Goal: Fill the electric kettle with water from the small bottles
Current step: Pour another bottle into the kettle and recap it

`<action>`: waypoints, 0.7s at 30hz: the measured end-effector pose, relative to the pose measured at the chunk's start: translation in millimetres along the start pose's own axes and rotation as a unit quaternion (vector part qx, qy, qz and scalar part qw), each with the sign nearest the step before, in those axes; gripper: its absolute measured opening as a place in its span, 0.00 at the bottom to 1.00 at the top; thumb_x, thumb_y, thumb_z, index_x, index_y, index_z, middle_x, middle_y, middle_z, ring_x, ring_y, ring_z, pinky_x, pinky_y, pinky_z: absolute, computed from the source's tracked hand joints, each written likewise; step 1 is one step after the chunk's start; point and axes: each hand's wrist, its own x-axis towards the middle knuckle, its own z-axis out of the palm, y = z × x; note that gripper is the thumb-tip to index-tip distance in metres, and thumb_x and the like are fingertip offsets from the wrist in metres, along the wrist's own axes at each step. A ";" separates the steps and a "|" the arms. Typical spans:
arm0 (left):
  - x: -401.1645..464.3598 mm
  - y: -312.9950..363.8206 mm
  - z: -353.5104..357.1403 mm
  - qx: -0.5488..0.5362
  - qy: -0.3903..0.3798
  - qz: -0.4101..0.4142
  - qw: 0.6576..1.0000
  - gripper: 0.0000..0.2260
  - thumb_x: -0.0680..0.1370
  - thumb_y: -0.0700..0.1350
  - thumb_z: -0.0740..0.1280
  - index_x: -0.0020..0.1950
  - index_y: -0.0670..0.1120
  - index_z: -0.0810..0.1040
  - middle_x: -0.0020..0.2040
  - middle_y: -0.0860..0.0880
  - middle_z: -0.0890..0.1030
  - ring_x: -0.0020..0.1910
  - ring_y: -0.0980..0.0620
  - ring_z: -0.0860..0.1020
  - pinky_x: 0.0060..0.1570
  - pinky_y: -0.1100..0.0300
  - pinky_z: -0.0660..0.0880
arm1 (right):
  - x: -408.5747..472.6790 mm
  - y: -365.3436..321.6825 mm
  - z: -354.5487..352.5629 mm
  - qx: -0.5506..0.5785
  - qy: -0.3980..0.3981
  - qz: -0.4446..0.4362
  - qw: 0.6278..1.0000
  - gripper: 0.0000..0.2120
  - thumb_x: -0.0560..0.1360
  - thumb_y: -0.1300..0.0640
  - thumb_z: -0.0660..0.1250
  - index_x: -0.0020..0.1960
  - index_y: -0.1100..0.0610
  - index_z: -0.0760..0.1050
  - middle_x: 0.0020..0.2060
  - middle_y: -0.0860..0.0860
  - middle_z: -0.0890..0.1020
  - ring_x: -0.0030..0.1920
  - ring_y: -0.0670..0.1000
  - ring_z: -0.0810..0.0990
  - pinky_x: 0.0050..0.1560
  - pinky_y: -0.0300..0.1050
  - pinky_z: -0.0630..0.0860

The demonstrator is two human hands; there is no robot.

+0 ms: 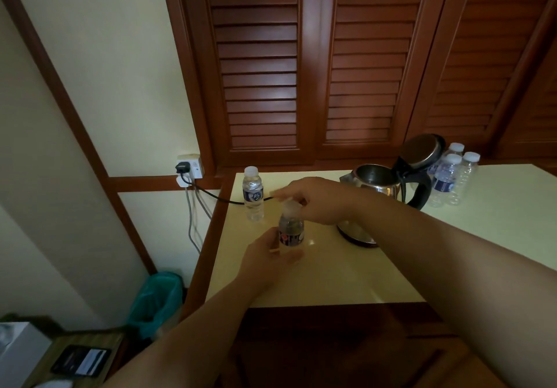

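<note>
My left hand (265, 259) grips a small water bottle (291, 231) upright above the cream tabletop (331, 276). My right hand (313, 199) sits over the bottle's top, its fingers curled round the white cap (291, 206). Just behind my right forearm stands the steel electric kettle (379, 182) with its lid (422, 151) flipped open; its base (357, 234) shows below my wrist. A second capped bottle (252, 193) stands at the table's back left. Three more bottles (452, 176) cluster to the right of the kettle.
The kettle's black cord (223, 199) runs off the table's left edge to a wall socket (188, 167). A green-lined bin (156, 300) stands on the floor to the left. Brown louvred doors (301, 71) rise behind the table. A dark phone (81, 360) lies at bottom left.
</note>
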 end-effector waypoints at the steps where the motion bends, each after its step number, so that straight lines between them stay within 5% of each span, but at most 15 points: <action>1: -0.1 0.4 0.0 0.003 0.001 0.001 1.000 0.18 0.74 0.55 0.77 0.60 0.63 0.76 0.55 0.61 0.83 0.55 0.60 0.81 0.47 0.72 0.71 | 1.1 0.0 3.2 0.010 0.015 0.017 1.000 0.28 0.81 0.47 0.68 0.79 0.48 0.66 0.68 0.48 0.75 0.64 0.51 0.75 0.62 0.49 0.76; 3: -0.1 1.2 0.3 0.014 -0.001 0.004 1.000 0.20 0.74 0.56 0.77 0.64 0.61 0.76 0.56 0.62 0.81 0.55 0.60 0.80 0.48 0.72 0.70 | 3.7 0.1 9.1 0.001 0.058 0.049 0.997 0.27 0.77 0.39 0.71 0.70 0.51 0.74 0.58 0.46 0.76 0.56 0.50 0.77 0.52 0.46 0.76; 6: 0.2 -0.4 0.7 0.024 0.000 0.007 1.000 0.21 0.74 0.57 0.77 0.64 0.62 0.75 0.56 0.61 0.81 0.55 0.60 0.80 0.49 0.70 0.71 | 4.1 -0.8 11.1 0.009 0.087 0.032 0.996 0.14 0.79 0.45 0.70 0.54 0.55 0.81 0.47 0.48 0.78 0.48 0.51 0.78 0.44 0.46 0.74; 12: 0.3 -2.8 0.8 0.023 0.008 0.012 1.000 0.20 0.73 0.57 0.77 0.62 0.62 0.76 0.57 0.59 0.84 0.55 0.58 0.81 0.54 0.62 0.76 | -11.5 10.7 -0.5 0.057 0.132 0.005 0.990 0.17 0.81 0.57 0.66 0.69 0.55 0.78 0.58 0.47 0.81 0.57 0.46 0.79 0.54 0.37 0.76; 16: 0.1 -4.1 1.9 0.028 0.007 0.016 0.999 0.22 0.74 0.57 0.77 0.66 0.58 0.76 0.59 0.58 0.83 0.58 0.57 0.81 0.53 0.65 0.74 | -34.2 42.8 25.6 0.067 0.147 0.079 0.984 0.18 0.79 0.57 0.69 0.69 0.52 0.77 0.57 0.46 0.81 0.53 0.42 0.78 0.45 0.30 0.70; 21: 3.7 -3.9 -4.5 -0.059 -0.033 -0.003 0.998 0.40 0.69 0.55 0.82 0.75 0.59 0.64 0.64 0.59 0.76 0.61 0.56 0.78 0.60 0.56 0.78 | -56.4 77.9 87.7 0.064 0.099 0.136 0.984 0.19 0.79 0.56 0.69 0.69 0.50 0.76 0.62 0.47 0.80 0.59 0.45 0.78 0.55 0.35 0.73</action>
